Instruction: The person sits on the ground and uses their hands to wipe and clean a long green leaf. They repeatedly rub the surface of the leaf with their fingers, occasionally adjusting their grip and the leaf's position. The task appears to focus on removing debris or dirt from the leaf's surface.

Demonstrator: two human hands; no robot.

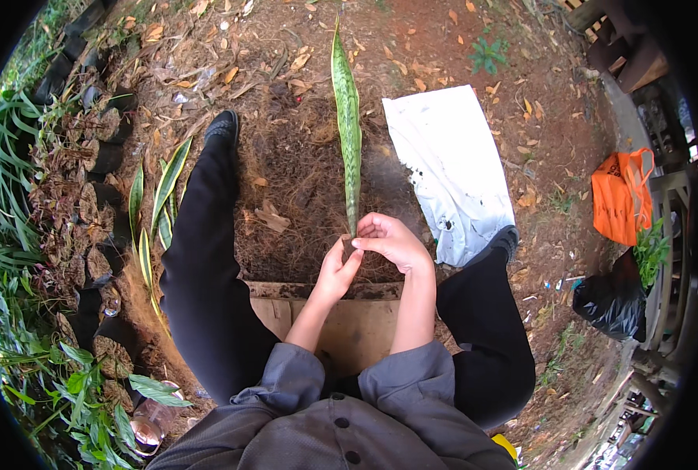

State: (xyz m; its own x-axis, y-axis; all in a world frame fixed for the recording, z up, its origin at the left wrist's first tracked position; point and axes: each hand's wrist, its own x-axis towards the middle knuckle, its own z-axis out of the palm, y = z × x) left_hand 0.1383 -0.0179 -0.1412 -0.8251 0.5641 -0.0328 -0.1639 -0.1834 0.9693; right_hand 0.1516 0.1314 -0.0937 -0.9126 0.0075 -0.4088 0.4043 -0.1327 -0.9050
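Observation:
A single long snake plant leaf (347,117), mottled green with pale yellow edges, points away from me with its tip at the far end. At its narrow base my left hand (335,272) is closed, thumb and fingers meeting around the end. My right hand (396,241) pinches the same spot between thumb and forefinger, its other fingers curled. The very bottom of the leaf is hidden by the fingertips. Beneath and beyond the hands lies a patch of dark, fibrous soil (286,168), bordered on my side by a wooden board (349,333).
A white sack (450,164) lies right of the soil, my right foot at its corner. More snake plant leaves (169,184) stand left of my left leg, near a row of black grow bags (110,157). Farther right are an orange bag (616,207) and a black plastic bag (616,301).

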